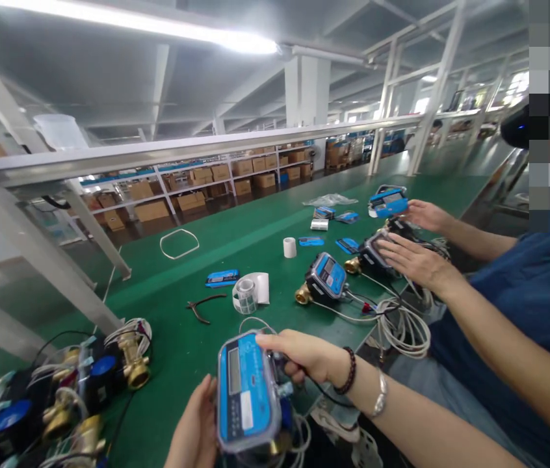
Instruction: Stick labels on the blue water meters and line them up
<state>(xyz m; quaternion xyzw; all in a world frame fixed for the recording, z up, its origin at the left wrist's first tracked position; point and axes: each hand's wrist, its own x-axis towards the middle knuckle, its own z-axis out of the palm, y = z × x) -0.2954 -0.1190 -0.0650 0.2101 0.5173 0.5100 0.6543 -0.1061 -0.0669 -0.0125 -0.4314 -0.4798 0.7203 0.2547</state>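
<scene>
Close in front of me is a meter with a blue face, a small display and a clear cover, tilted toward me. My left hand grips its left side, the fingers partly hidden behind the housing. My right hand holds the upper right corner, thumb on the cover's edge and fingers curled beneath. A pale cable and a brass fitting show under the meter. Beyond it lie a roll of labels, pliers with dark handles and a blue faceplate.
Brass-fitted meters crowd the bench's left side. Another meter with coiled cable stands to the right. A co-worker's hands handle meters there. A white frame post rises at left; a white ring lies farther back.
</scene>
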